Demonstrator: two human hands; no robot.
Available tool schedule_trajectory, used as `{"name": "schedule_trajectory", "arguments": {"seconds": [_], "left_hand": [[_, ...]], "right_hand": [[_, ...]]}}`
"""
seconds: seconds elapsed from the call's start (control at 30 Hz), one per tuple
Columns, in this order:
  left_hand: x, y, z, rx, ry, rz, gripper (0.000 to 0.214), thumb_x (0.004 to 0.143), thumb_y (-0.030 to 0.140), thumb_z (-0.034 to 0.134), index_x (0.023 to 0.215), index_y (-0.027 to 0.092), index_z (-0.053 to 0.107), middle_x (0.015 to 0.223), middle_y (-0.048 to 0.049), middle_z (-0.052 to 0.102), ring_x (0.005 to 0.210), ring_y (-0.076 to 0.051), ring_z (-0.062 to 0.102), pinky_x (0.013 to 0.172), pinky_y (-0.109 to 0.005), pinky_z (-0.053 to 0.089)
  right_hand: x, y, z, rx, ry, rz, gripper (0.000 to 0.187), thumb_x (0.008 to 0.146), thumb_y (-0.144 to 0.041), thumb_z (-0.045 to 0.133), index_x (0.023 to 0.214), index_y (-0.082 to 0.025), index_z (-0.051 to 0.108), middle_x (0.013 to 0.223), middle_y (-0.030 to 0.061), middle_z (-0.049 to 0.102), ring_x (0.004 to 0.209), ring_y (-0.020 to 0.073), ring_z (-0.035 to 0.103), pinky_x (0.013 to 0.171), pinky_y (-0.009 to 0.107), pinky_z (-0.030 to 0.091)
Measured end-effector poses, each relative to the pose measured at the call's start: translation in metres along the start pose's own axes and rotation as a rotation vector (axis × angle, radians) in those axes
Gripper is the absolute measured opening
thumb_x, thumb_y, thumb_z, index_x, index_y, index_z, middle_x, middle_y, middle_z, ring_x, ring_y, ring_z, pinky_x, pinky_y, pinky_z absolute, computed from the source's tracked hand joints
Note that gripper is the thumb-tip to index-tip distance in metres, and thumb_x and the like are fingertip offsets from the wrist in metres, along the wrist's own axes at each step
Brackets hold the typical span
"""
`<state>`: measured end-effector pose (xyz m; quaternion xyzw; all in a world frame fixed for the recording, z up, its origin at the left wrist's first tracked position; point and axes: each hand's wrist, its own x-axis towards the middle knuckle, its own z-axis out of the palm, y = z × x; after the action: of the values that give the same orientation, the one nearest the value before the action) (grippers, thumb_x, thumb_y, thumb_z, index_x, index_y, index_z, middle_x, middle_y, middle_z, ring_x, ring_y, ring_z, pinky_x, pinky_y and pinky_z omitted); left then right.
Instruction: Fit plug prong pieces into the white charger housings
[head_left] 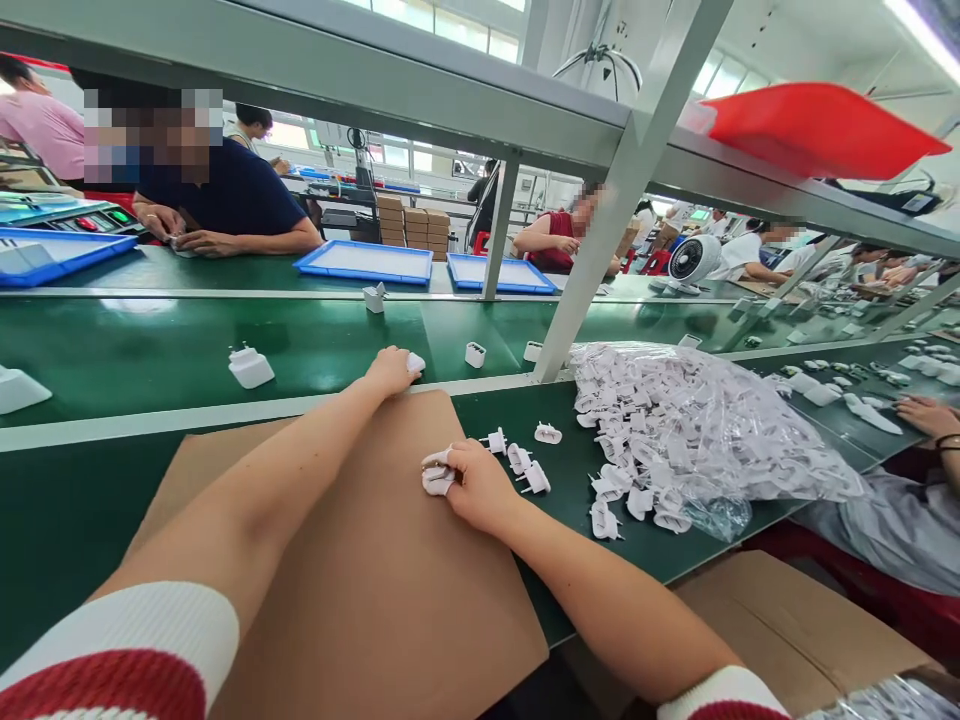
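Over the green conveyor belt, my left hand curls its fingers at a small white plastic piece; most of it is hidden, so its exact kind is unclear. My right hand pinches a white plug piece above a brown cardboard sheet. White coverings seem to be on its fingertips. Right of that hand, several white plug pieces with pins lie on the green table. White charger housings stand spaced along the belt, another one just right of my left hand.
A clear bag spills many white plug pieces at right. A slanted metal post and a shelf beam rise ahead. Blue-rimmed trays and a co-worker are across the belt. An open carton sits low at right, near another person's arm.
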<state>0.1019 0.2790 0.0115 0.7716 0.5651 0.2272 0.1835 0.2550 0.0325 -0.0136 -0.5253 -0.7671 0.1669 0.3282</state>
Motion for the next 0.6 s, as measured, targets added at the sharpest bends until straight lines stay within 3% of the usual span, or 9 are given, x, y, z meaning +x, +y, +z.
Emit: {"name": "schedule_trajectory", "arguments": {"seconds": [0.07,0.17,0.27,0.33,0.47,0.6], "left_hand": [[-0.008,0.005,-0.006,-0.092,-0.022,-0.029,0.056,0.060,0.043,0.086,0.105,0.012,0.072,0.117,-0.0201,0.071,0.119,-0.040,0.061,0.104,-0.048,0.046],[-0.041,0.009,-0.023,-0.314,-0.100,0.007,0.064,0.073,0.054,0.077,0.123,0.015,0.066,0.121,-0.0146,0.071,0.112,-0.031,0.067,0.098,-0.041,0.053],[-0.089,0.011,-0.045,-0.837,-0.334,0.079,0.067,0.076,0.051,0.078,0.132,0.018,0.061,0.138,-0.0146,0.063,0.125,-0.028,0.062,0.106,-0.039,0.051],[-0.122,0.010,-0.056,-1.070,-0.484,0.063,0.066,0.074,0.043,0.084,0.132,0.021,0.062,0.142,-0.0143,0.060,0.131,-0.028,0.058,0.110,-0.040,0.049],[-0.170,0.001,-0.059,-1.046,-0.636,0.062,0.060,0.078,0.034,0.083,0.133,0.025,0.062,0.140,-0.0112,0.062,0.131,-0.028,0.058,0.111,-0.040,0.049],[-0.192,-0.007,-0.042,-0.923,-0.676,0.157,0.054,0.083,0.035,0.077,0.134,0.027,0.060,0.140,-0.0090,0.062,0.130,-0.029,0.058,0.109,-0.044,0.050]], "right_hand": [[0.001,0.000,-0.001,0.070,0.043,0.023,0.025,0.076,-0.004,0.063,0.087,-0.024,0.074,0.080,-0.0007,0.067,0.084,0.0190,0.056,0.076,0.030,0.046],[0.002,-0.001,-0.006,0.300,0.154,0.113,0.021,0.082,-0.018,0.070,0.098,-0.028,0.077,0.090,-0.0006,0.074,0.092,0.0199,0.061,0.083,0.033,0.050],[0.003,-0.004,-0.010,0.587,0.226,0.270,0.023,0.076,-0.031,0.079,0.099,-0.026,0.078,0.096,0.0022,0.076,0.088,0.0195,0.067,0.079,0.033,0.053],[0.003,-0.005,-0.009,0.728,0.228,0.355,0.032,0.071,-0.036,0.083,0.100,-0.024,0.078,0.098,0.0040,0.077,0.084,0.0190,0.068,0.073,0.032,0.054],[0.004,-0.010,-0.005,0.957,0.232,0.451,0.045,0.062,-0.040,0.088,0.102,-0.021,0.077,0.095,0.0048,0.076,0.085,0.0185,0.069,0.078,0.032,0.054],[0.006,-0.014,-0.005,1.067,0.217,0.505,0.041,0.062,-0.041,0.089,0.096,-0.021,0.077,0.090,0.0029,0.075,0.082,0.0157,0.066,0.085,0.033,0.052]]}}
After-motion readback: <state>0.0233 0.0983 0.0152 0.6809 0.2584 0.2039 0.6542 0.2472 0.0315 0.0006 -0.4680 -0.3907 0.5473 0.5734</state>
